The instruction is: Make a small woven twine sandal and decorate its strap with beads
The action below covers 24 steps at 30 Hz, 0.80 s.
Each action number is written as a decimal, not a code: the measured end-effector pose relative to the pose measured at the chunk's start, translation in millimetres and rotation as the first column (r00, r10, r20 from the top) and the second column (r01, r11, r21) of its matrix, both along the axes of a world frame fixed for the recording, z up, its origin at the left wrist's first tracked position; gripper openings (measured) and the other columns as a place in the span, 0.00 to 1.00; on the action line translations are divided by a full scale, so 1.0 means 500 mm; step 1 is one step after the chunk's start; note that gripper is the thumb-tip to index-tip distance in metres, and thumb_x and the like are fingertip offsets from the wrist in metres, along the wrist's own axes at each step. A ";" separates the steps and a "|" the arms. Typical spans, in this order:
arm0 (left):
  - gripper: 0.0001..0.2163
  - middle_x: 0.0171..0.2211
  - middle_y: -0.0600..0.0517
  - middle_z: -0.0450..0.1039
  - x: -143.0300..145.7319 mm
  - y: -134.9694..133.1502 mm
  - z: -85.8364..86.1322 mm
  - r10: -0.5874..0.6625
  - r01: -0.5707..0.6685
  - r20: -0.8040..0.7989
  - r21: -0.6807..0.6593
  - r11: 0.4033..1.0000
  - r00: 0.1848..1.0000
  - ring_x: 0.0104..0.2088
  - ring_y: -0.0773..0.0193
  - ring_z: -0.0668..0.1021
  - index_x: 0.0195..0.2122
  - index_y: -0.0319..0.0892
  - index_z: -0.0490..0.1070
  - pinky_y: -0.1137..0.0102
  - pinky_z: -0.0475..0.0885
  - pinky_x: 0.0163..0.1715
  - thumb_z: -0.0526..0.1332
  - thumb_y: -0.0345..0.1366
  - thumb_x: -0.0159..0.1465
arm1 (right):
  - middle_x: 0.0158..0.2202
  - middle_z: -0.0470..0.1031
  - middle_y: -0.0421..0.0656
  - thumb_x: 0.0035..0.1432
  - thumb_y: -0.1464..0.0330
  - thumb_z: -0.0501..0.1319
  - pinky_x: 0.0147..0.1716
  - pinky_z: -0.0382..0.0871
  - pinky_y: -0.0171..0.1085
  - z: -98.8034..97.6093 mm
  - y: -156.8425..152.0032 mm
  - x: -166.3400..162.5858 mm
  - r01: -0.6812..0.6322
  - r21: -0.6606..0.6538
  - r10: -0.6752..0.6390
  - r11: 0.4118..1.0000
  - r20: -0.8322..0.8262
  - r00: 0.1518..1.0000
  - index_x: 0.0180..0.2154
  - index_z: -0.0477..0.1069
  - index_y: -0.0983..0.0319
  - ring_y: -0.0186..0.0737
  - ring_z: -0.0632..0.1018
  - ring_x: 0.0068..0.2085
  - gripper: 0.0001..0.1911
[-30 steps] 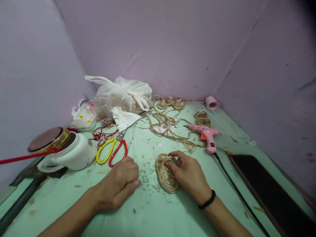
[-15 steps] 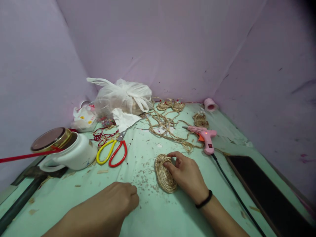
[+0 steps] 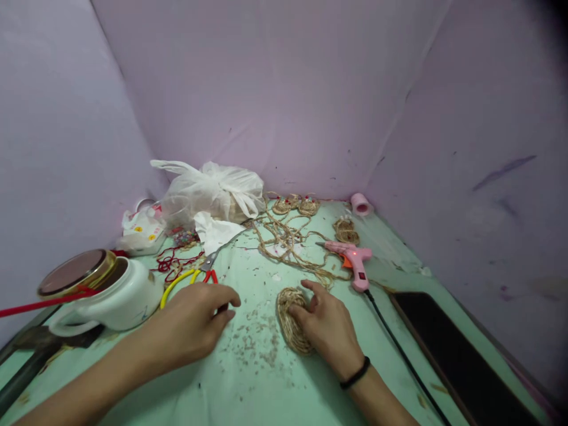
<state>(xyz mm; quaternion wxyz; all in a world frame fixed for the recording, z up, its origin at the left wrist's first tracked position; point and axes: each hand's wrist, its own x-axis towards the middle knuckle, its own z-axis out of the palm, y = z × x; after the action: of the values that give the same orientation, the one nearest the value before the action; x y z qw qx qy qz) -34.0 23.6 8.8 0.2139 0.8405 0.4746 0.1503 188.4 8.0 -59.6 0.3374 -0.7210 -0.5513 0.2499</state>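
Just below and right of the frame's centre, the person's right hand (image 3: 327, 331) held a coiled-rope oval (image 3: 289, 326) by its right side, the thumb pressed on top. The left hand (image 3: 197, 322), in the lower left, had its thumb and index finger narrowly parted, partly covering the handles of the scissors (image 3: 207, 264). Right of centre lay a pink glue gun (image 3: 356, 259), near tangled twine (image 3: 290, 260).
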 end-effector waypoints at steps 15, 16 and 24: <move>0.06 0.22 0.55 0.71 0.105 0.009 0.003 0.124 -0.142 0.324 0.034 0.989 0.938 0.23 0.68 0.71 0.28 0.43 0.72 0.75 0.64 0.24 0.56 0.33 0.57 | 0.41 0.74 0.53 0.53 0.59 0.59 0.50 0.62 0.40 0.049 -0.016 -0.017 -0.318 0.044 -0.101 0.947 -0.900 -0.424 0.41 0.69 0.71 0.44 0.74 0.45 0.21; 0.07 0.24 0.54 0.72 0.103 0.006 0.002 0.076 -0.096 0.316 0.047 0.994 0.946 0.25 0.67 0.72 0.28 0.44 0.73 0.74 0.65 0.26 0.55 0.31 0.57 | 0.42 0.74 0.53 0.53 0.58 0.58 0.50 0.61 0.40 0.048 -0.018 -0.022 -0.332 0.058 -0.100 0.941 -0.893 -0.438 0.41 0.69 0.71 0.44 0.74 0.46 0.22; 0.10 0.29 0.50 0.70 0.099 -0.010 -0.030 0.032 -0.037 0.242 0.018 0.999 0.970 0.30 0.64 0.73 0.28 0.44 0.73 0.70 0.67 0.31 0.53 0.27 0.57 | 0.30 0.73 0.45 0.55 0.59 0.55 0.36 0.66 0.32 0.051 -0.001 -0.071 -0.383 0.093 -0.103 0.919 -0.880 -0.463 0.38 0.69 0.70 0.33 0.73 0.29 0.19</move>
<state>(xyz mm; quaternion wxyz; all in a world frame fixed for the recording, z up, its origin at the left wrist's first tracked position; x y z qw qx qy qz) 15.7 18.7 -6.0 0.2581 0.8099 0.4579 0.2602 152.6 7.3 -33.8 0.4942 -0.1195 -0.0549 0.8594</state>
